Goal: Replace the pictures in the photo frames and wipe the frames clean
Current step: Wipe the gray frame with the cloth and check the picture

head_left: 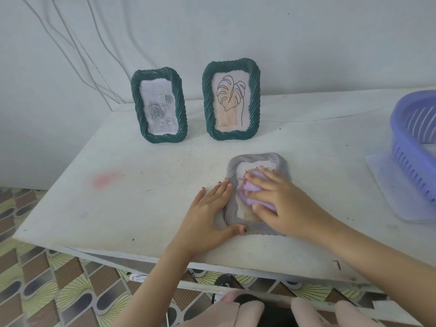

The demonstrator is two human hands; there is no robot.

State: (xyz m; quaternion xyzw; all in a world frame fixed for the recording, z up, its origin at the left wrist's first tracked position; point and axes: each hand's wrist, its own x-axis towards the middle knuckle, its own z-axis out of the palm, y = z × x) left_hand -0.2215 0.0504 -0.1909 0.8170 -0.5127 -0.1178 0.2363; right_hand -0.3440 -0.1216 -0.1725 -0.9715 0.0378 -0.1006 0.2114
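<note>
A grey twisted-rim photo frame (269, 159) lies flat on the white table (141, 197), face up, with a line drawing partly showing. My right hand (280, 204) presses a lilac cloth (250, 188) onto its glass. My left hand (210, 208) lies flat against the frame's left edge, thumb at its lower corner. Two green twisted-rim frames stand upright at the back: the left one (159, 107) holds a grey rose picture, the right one (231, 99) a leaf line drawing.
A purple slatted plastic basket (415, 152) sits at the table's right edge on a white sheet. A pink smudge (106, 179) marks the table's left part. Cables hang on the wall behind. A patterned floor lies below the front edge.
</note>
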